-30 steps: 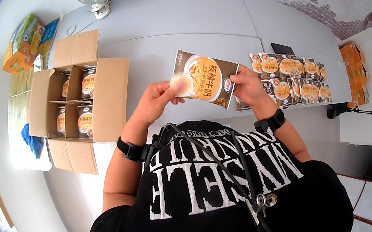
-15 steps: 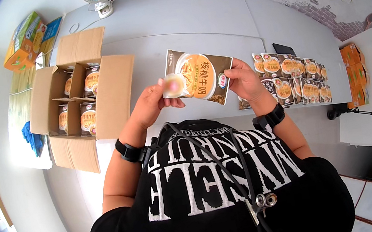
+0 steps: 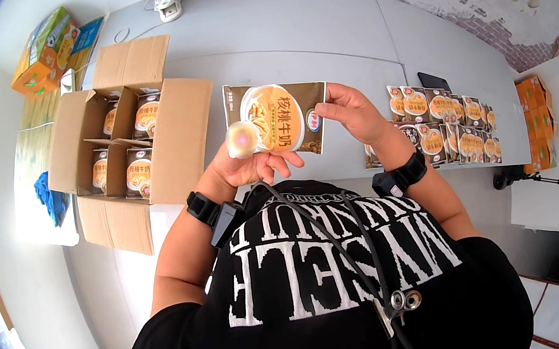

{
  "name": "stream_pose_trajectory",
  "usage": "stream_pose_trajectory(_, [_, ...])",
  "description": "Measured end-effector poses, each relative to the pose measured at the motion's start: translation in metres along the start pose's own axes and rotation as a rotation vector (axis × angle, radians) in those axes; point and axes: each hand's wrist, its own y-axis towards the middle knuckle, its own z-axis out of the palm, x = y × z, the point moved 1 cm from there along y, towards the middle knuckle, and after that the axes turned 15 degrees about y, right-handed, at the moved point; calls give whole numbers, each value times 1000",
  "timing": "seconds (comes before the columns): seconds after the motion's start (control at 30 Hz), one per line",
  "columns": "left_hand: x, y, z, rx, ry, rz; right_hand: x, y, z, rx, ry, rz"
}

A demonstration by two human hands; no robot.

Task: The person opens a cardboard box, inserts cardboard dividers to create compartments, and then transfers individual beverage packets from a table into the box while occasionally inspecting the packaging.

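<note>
A brown flat food packet (image 3: pixel 282 113) with a round orange bowl picture is held up in front of my chest, above the table's near edge. My right hand (image 3: pixel 356 113) pinches its right edge, thumb on the front. My left hand (image 3: pixel 252 166) is at the packet's lower left, its fingers loosely spread below the lower edge; the thumb is hard to make out by a round blurred spot. To the left stands an open cardboard carton (image 3: pixel 184 142) with dividers, holding upright packets (image 3: pixel 140 172) of a similar look. Rows of packets (image 3: pixel 431 142) lie on the table at the right.
A black phone-like slab (image 3: pixel 434 80) lies behind the rows. A small fan (image 3: pixel 170 4) stands at the table's (image 3: pixel 271 35) far side. A green and orange box (image 3: pixel 45 55) is at the far left, with blue cloth (image 3: pixel 51 201) nearer. Orange boxes (image 3: pixel 538 120) are stacked at right.
The packet has moved left and turned slightly. My left fingers have loosened from its left edge and spread below it, while my right hand keeps its pinch.
</note>
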Motion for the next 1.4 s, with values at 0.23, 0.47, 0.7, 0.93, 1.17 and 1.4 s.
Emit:
stream_pose_trajectory(0.23, [-6, 5, 13, -237, 223, 99, -3, 8, 2, -100, -136, -123])
stream_pose_trajectory(0.47, [-9, 16, 22, -558, 563, 316, -19, 8, 1, -287, -8, -17])
stream_pose_trajectory(0.7, [-9, 17, 15, -765, 768, 463, -32, 3, 13, -207, -29, 208])
stream_pose_trajectory(0.93, [-6, 19, 19, -752, 797, 433, -40, 1, 10, -221, -72, 196])
stream_pose_trajectory(1.17, [-7, 19, 23, -750, 777, 444, -40, -1, 9, -201, -130, 162])
stream_pose_trajectory(1.4, [-17, 12, 30, -669, 843, 296, -37, -6, 14, -206, 6, 211])
